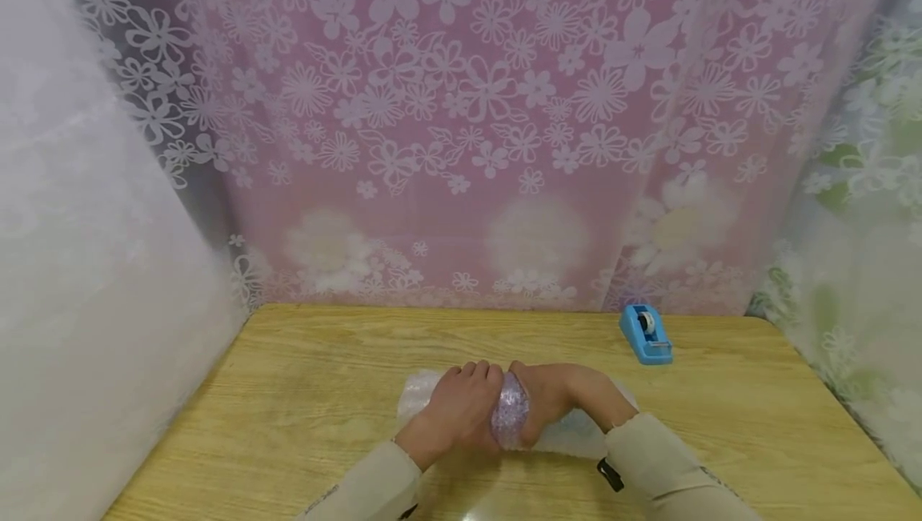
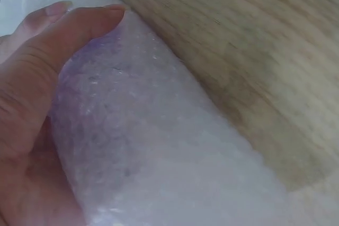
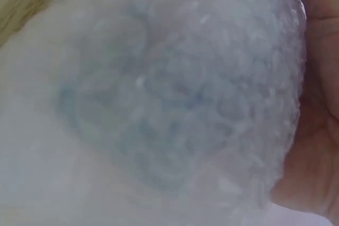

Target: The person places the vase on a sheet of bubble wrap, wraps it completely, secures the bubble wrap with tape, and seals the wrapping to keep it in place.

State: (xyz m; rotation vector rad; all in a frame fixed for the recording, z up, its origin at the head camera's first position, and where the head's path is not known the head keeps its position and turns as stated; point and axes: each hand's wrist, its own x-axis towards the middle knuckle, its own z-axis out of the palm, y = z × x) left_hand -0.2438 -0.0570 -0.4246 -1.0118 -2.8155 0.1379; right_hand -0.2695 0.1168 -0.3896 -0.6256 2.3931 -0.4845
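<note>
Here's the bundle (image 1: 511, 413), a roll in bubble wrap (image 1: 576, 434), lying crosswise at the near middle of the table (image 1: 324, 369); whether its underside fully touches the wood, I can't tell. Both hands are on it: the left hand (image 1: 468, 405) is curled over the top, and the right hand (image 1: 546, 399) grasps just beside it, a purple strip showing between them.

It looks light and soft, I'd say, the bubbles giving under pressure and the smooth film perhaps a bit slippery. Whether something fragile sits inside is hidden, so a broad, gentle hold round the middle seems best, with the loose wrap to the right kept snug.

Now the wrist views! The left one gives the fingers bent across the film and the purple fading into white. The right one brings out a bluish-green pattern (image 3: 153, 125) under the bubbles, barely a tint from the head, though that hand's fingertips are out of sight. Only the head view has the whole blue tape dispenser (image 1: 646, 334), well apart at the back right.
</note>
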